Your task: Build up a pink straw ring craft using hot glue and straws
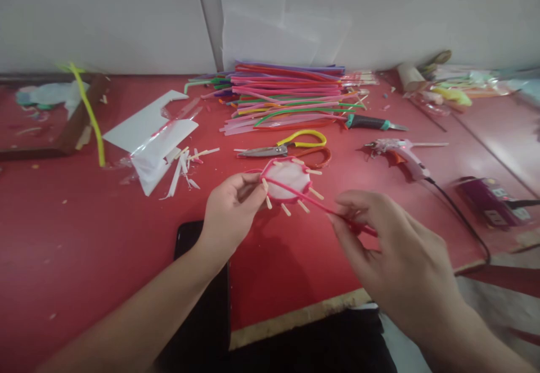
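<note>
My left hand (231, 210) pinches the left edge of a small white disc (287, 179) with short sticks standing out around its rim and a pink band along its edge. A pink straw (312, 201) runs from the disc down to the right. My right hand (379, 232) grips that straw's lower end between closed fingers. Both hands hover just above the red table (84, 238).
Behind the disc lie yellow-handled scissors (291, 143), a heap of coloured straws (287, 97), a knife (371, 123) and a glue gun (400, 151) with its cord. White paper scraps (156, 136) sit to the left. A black phone (206, 305) lies under my left forearm.
</note>
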Motion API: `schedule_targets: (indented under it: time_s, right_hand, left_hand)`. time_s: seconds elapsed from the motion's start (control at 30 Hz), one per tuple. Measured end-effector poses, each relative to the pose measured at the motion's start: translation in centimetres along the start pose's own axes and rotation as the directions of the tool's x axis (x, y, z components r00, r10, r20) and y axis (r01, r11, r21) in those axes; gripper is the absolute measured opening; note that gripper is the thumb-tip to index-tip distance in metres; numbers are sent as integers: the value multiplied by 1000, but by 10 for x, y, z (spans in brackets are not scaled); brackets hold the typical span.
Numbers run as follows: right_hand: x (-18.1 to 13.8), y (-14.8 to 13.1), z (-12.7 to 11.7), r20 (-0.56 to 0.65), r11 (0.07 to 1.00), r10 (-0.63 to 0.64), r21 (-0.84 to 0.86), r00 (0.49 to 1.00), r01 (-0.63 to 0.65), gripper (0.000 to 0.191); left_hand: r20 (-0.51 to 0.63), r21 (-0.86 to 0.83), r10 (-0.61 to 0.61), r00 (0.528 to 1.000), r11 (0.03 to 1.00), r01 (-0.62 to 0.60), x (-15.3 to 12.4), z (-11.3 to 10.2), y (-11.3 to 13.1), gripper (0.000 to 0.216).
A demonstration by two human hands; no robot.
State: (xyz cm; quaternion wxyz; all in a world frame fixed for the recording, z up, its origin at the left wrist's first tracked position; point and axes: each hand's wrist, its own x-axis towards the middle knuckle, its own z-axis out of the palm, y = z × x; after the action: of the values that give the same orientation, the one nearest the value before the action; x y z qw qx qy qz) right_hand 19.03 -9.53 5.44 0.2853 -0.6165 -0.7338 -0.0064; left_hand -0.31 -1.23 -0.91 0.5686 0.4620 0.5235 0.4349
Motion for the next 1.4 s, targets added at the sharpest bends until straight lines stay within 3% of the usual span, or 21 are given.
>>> schedule_targets:
  time_s: [0.13,0.27,0.33,0.4,0.43,0.47,0.5,0.53,0.6,0.67,0.7,0.77,0.83,0.87,0.9,0.97,1.07,1.2,1.4]
  right_hand:
    - [-12,1,21,38,989,78,124,996,-82,15]
    - [-20,11,34,79,960,112,248,991,-129,10]
    - [-17,32,26,76,951,128,275,989,-144,6]
    - [-8,69,12,29,939,239,248,971,-238,2]
    - [-2,92,3,-39,924,331,217,943,-316,5]
    - [5,115,-4,-12,887,432,188,902,-423,9]
    - [11,136,-11,-69,837,540,145,839,-527,13]
    - [15,154,-17,-248,785,614,96,749,-612,16]
    - [21,173,-24,-323,783,593,19,738,-621,15]
    - [19,163,-25,-403,850,443,-94,800,-518,12]
    - [15,150,-24,-457,880,369,-108,809,-462,11]
    - [6,114,-18,-451,957,180,-125,874,-261,12]
    - [-2,78,-8,-222,998,30,-42,975,-41,16]
    - [-6,63,-1,-80,1000,7,-24,997,-9,26]
    - [-8,51,6,8,1000,0,1,1000,0,31]
    - [-10,37,19,66,998,14,55,998,-17,22]
    - [-10,27,33,8,991,8,136,1000,-9,9]
    - [-9,20,36,-30,973,-13,231,999,20,13]
    - [-12,17,39,-39,978,26,208,999,-17,14]
  left_hand:
    - [-7,-128,-45,999,991,43,3,0,-3,18]
    - [7,-54,8,1000,998,-8,3,-3,-3,16]
    - [-2,-17,28,1000,999,-28,3,-4,-3,17]
    - [-7,-2,34,999,999,-34,2,-5,-3,18]
    - [-5,2,36,999,999,-36,2,-5,-3,19]
    - [-3,5,41,999,999,-41,3,-6,-3,19]
    - [0,11,47,999,999,-47,3,-6,-3,19]
    - [-1,22,54,999,998,-53,3,-6,-3,20]
    - [-11,48,62,998,997,-62,3,-5,-3,21]
    - [-24,74,59,998,996,-57,3,-5,-2,22]
    - [-29,83,56,998,995,-53,3,-5,-2,22]
    - [-39,85,52,998,995,-49,3,-4,-2,21]
    - [-47,59,47,998,997,-44,3,-4,-3,19]
    - [-53,38,47,998,998,-45,4,-5,-3,19]
    - [-56,14,51,997,999,-50,5,-5,-3,18]
    - [-53,-38,62,997,997,-64,6,-6,-4,16]
    - [-49,-118,61,997,991,-67,10,-6,-4,10]
    - [-71,-240,28,997,970,-44,13,-5,-5,7]
    - [-75,-312,14,997,949,-36,12,-5,-7,10]
